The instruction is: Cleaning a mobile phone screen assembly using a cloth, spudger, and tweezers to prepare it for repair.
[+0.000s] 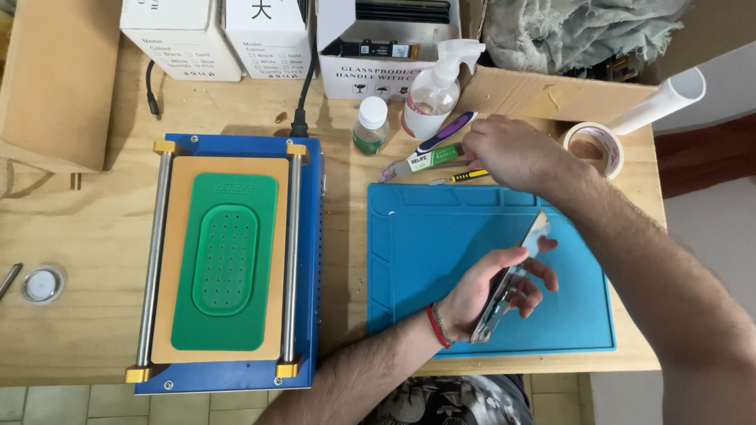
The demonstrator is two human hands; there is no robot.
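Containers first: a clear spray bottle [431, 93] with a white trigger is standing at top centre, looking partly filled with clear liquid, and just left of it a small bottle [370, 126] with a white cap is holding something dark green. Behind them an open white box [378, 47] is showing dark parts inside, and two closed white cartons [216, 35] are sitting in the upper left.

The left hand [492, 287], lower centre-right, is gripping a thin phone screen panel [513, 275] edge-on, fingers curled around it, tilting it above the smooth blue silicone work mat [425, 252]. The right hand [508, 149] is reaching to the upper middle, fingers bunched and closing on a green tube [433, 157] lying among small tools just past the mat's top edge.

On the left, a blue metal machine [311, 260] is carrying a green rubbery pad [224, 260] dotted with holes, flanked by shiny steel rods. A roll of tape [594, 149] is lying at the right on the rough wooden table [94, 228].
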